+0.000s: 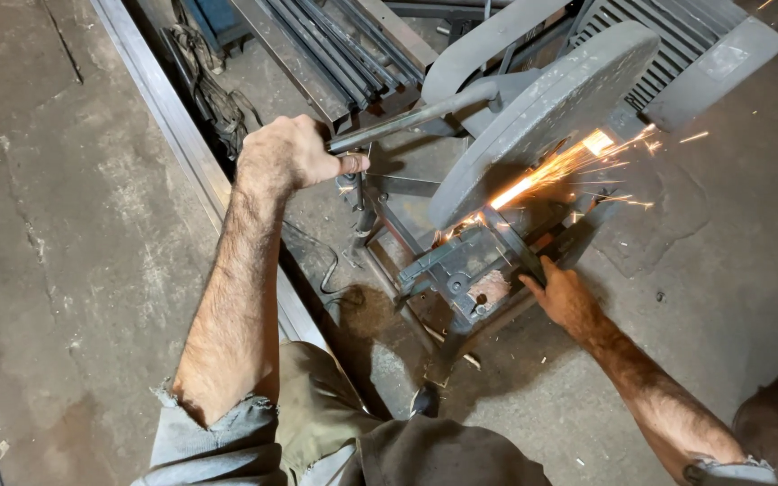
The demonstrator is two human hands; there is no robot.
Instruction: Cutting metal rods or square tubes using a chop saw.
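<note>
Head view: we saw the left hand (290, 155) clenched round the handle (407, 119) of the chop saw (542, 108), which threw sparks (551, 169). Our right hand (565, 295) gripped the metal bar (520, 247) in the vise (461, 270), its long axis running away from that nearer hand toward the blade, on the concrete floor (65, 225).

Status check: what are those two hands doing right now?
Left hand grips saw handle. Right hand steadies metal bar in vise. Sparks flying; nothing blocking.

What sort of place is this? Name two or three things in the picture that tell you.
Probably a metalworking shop. A chop saw throws sparks as it cuts a metal bar; more steel bars lie on the stained concrete floor. The left hand grips the saw's handle; the right hand steadies the bar.
</note>
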